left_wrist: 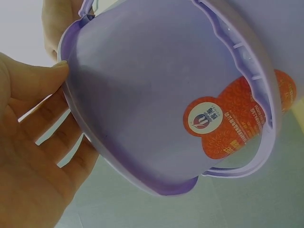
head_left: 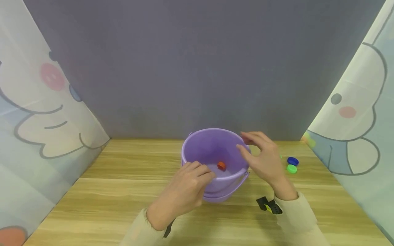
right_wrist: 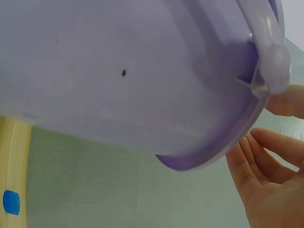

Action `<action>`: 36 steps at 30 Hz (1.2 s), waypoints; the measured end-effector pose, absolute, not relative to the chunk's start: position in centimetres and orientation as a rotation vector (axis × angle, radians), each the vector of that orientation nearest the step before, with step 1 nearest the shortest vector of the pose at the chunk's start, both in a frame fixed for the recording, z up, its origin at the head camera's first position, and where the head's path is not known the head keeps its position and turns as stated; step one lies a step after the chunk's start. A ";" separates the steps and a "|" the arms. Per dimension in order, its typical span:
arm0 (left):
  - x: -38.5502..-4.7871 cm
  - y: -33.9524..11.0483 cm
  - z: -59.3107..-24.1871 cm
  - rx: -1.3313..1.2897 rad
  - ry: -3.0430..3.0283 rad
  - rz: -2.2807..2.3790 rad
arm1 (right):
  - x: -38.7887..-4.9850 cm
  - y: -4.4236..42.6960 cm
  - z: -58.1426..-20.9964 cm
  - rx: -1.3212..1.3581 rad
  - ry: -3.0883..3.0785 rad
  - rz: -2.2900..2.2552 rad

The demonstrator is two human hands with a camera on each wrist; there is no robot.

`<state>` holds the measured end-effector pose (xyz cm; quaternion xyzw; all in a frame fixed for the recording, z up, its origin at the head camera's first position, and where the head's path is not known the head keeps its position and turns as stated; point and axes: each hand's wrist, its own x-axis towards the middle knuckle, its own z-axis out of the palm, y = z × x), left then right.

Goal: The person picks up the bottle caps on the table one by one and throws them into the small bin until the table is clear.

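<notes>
The left hand (head_left: 186,186) pinches the near rim of a purple bucket (head_left: 210,141) between thumb and fingers; the right hand (head_left: 266,160), fingers parted and grasping nothing, is at the right rim. The bucket stands mouth up on the bench (head_left: 123,174), containing a red cap (head_left: 221,166); a blue cap (head_left: 292,161) and green cap (head_left: 291,169) lie rightward.

Wood-grain tabletop (head_left: 117,191) is backed by grey wall (head_left: 200,68), flanked by pale left panel (head_left: 34,133) and right panel (head_left: 360,119), both cartoon-printed.
</notes>
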<state>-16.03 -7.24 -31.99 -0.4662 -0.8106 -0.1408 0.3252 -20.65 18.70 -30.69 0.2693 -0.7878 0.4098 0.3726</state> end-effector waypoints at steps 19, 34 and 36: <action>-16.3 -7.2 -32.2 -1.218 -2.102 -0.376 | -21.6 20.6 -31.3 0.512 -2.088 1.055; -16.1 -7.2 -32.1 -1.218 -2.111 -0.364 | -22.6 22.3 -33.0 0.388 -2.231 1.034; -16.1 -7.1 -32.1 -1.216 -2.111 -0.364 | -22.9 22.5 -33.4 0.376 -2.252 1.019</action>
